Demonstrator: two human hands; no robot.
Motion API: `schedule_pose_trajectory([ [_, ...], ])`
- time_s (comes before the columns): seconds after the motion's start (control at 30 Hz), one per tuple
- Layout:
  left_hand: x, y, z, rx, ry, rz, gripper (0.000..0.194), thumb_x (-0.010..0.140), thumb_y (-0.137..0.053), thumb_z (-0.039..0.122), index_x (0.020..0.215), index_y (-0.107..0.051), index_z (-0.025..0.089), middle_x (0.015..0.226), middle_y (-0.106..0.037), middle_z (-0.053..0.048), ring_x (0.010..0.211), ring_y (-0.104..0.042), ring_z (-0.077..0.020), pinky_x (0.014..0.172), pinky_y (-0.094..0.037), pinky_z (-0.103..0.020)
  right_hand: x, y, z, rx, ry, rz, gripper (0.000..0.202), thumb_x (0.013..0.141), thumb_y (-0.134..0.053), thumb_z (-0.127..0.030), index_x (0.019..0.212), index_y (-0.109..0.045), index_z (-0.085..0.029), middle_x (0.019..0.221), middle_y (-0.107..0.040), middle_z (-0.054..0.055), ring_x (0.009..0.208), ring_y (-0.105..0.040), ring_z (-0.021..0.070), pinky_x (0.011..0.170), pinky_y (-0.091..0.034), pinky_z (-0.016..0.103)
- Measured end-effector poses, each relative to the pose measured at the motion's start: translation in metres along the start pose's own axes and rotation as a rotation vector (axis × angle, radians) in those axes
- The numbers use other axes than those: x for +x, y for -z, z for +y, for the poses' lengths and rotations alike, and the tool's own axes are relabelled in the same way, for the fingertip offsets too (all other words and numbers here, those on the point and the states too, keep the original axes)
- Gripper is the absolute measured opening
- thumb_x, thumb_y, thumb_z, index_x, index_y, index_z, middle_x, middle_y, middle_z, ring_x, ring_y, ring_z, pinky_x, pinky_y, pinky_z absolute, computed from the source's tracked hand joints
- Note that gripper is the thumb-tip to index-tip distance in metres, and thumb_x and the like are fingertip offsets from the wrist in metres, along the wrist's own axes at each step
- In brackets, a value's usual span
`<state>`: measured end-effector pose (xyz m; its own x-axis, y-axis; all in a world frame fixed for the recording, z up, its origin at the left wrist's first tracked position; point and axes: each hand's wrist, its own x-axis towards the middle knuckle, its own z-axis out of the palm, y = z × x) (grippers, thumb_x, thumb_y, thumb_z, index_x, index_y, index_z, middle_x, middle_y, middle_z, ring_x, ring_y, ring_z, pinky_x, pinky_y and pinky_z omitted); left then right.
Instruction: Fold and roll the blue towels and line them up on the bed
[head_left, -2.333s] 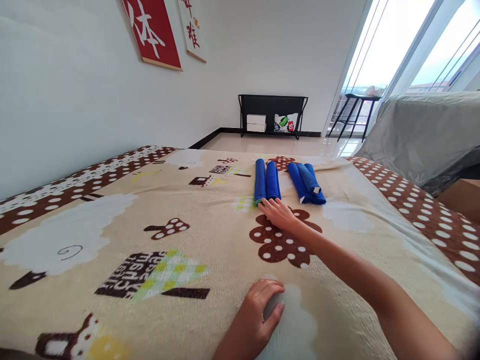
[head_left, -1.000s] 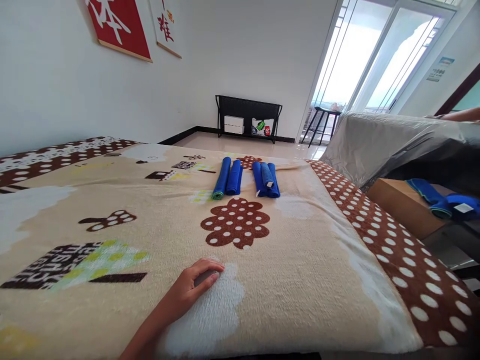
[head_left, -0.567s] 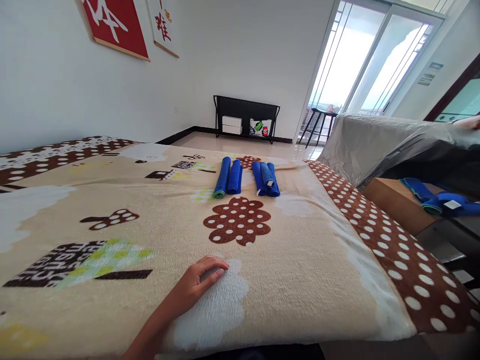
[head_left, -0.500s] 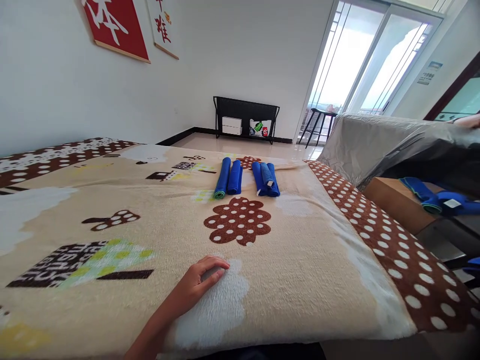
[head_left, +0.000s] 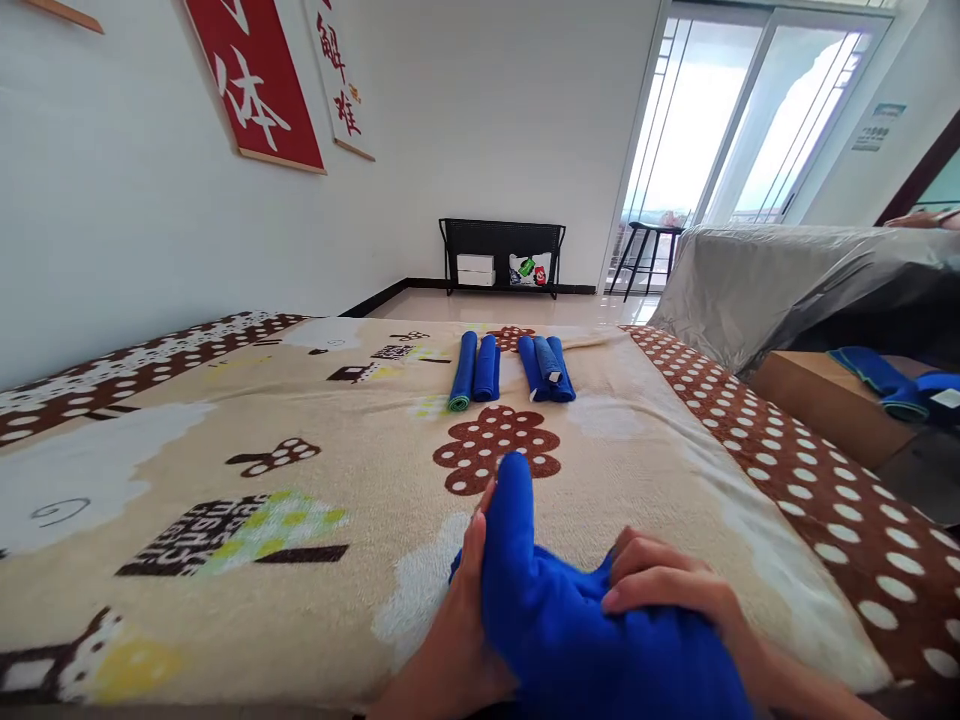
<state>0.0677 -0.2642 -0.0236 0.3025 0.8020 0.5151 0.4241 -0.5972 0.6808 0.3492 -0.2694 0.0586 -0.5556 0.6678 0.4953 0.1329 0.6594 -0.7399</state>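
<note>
A bunched blue cloth [head_left: 555,610] is between my two hands at the near edge of the bed. My left hand [head_left: 469,600] grips its left side, with the fingers partly hidden behind it. On the right side, my right hand [head_left: 667,585] has its fingers curled over the fabric. Farther back lie two rolled blue cloths [head_left: 463,370] side by side, one with a green edge. To their right sits a group of rolled blue cloths [head_left: 546,368] with white tags.
A patterned blanket [head_left: 637,480] covers the bed. At right, more blue cloths [head_left: 885,380] lie on a cardboard box [head_left: 802,400], beside a plastic-covered item [head_left: 750,270]. Another person's hand [head_left: 922,219] shows at the far right edge. A black rack [head_left: 502,237] stands by the wall.
The bunched blue cloth and my right hand have come into view. My left hand has closed on the cloth. The view has shifted left and tilted up slightly.
</note>
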Motion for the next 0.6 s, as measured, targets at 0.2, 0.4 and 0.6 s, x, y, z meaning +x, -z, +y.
schedule_pose_trajectory([
  [0.2, 0.006, 0.043, -0.008, 0.166, 0.286, 0.004, 0.103, 0.070, -0.078, 0.047, 0.154, -0.018, 0.039, 0.151, -0.051, -0.004, 0.135, -0.052, -0.0362, 0.113, -0.046, -0.053, 0.051, -0.024, 0.018, 0.032, -0.180, 0.104, 0.049, 0.089, -0.066, -0.045, 0.134, -0.058, -0.030, 0.124, -0.065, 0.009, 0.115, -0.060, 0.0261, 0.103, -0.048, 0.043],
  [0.4, 0.058, 0.176, -0.014, 0.487, 0.314, 0.600, 0.071, 0.077, -0.071, 0.039, 0.143, -0.045, 0.035, 0.145, -0.054, 0.002, 0.134, -0.052, -0.0341, 0.116, -0.041, -0.049, 0.044, 0.006, 0.044, -0.002, -0.441, 0.127, 0.073, 0.087, -0.066, -0.052, 0.151, -0.036, -0.035, 0.150, -0.048, 0.009, 0.134, -0.049, 0.0293, 0.105, -0.044, 0.050],
  [0.6, 0.043, 0.328, -0.099, 0.890, 0.768, 0.392, 0.089, 0.081, -0.065, 0.062, 0.152, -0.033, 0.020, 0.140, -0.057, -0.015, 0.121, -0.058, -0.0446, 0.097, -0.047, -0.056, 0.016, 0.029, 0.062, 0.208, -0.644, 0.154, 0.060, 0.090, -0.061, -0.056, 0.144, -0.047, -0.035, 0.148, -0.051, 0.007, 0.130, -0.053, 0.0280, 0.108, -0.045, 0.045],
])
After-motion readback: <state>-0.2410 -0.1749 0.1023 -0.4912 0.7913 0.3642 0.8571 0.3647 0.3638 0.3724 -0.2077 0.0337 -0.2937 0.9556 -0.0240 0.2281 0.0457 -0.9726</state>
